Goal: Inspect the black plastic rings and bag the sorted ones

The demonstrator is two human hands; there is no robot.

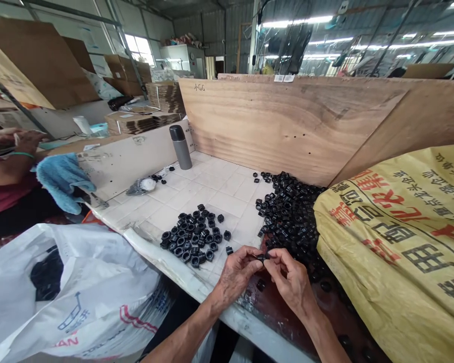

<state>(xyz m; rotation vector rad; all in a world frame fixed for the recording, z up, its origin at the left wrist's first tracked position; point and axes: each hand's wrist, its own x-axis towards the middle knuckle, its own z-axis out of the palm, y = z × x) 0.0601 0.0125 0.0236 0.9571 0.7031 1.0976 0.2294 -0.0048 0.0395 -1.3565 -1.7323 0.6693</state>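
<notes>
Between the fingertips of my left hand [237,275] and my right hand [292,280] is a small black plastic part [263,257]. Both hands pinch it above the table's front edge, and the fingers cover most of it. To the left of my hands lies a loose cluster of round, hollow black parts [192,236] on the tiled tabletop [227,184]. Beyond my right hand, a larger heap of black parts [291,206] spreads towards the yellow sack. One single black part [261,285] rests just under my hands on a dark red surface.
A yellow printed sack [393,242] bulges at the right, and a white sack [87,287] stands at the lower left. A grey bottle [180,147] stands near the wooden back board [287,126]. A blue cloth [62,179] hangs at the left, beside another person's arm [13,161].
</notes>
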